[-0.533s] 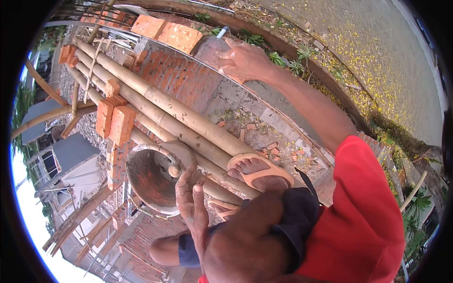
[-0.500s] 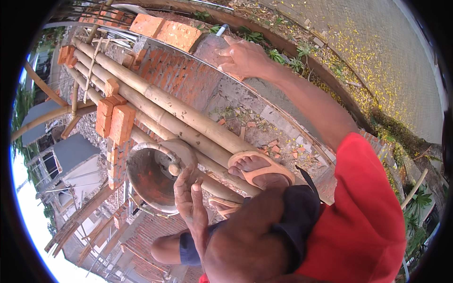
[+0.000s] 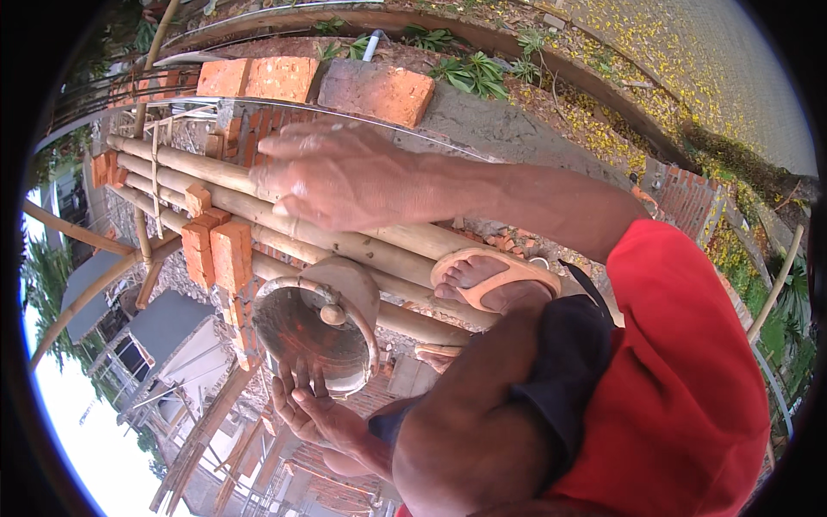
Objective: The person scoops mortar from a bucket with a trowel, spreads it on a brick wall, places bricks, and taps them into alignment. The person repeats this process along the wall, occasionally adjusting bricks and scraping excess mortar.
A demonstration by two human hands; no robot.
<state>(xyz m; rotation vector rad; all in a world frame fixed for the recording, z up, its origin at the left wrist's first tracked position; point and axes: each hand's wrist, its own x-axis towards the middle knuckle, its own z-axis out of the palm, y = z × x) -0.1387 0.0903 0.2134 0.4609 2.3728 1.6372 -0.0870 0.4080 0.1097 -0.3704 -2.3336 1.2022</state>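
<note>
Bamboo poles (image 3: 345, 246) partly hidden behind right hand (image 3: 336, 177)

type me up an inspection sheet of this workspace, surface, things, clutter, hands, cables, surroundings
Surface: bamboo poles, stained in spots, a sandalled foot on them.
Things: orange bricks and a partly dark brick along the wall top; grey mortar beyond; bucket with residue inside and a knob-ended handle at its mouth.
Clutter: stacked bricks near the bucket; brick fragments below the poles.
Hands: right hand open above the poles; left hand open at the bucket's rim, contact unclear.
Cables: nothing seen for certain.
Surroundings: green plants; paving scattered with yellow bits.
</note>
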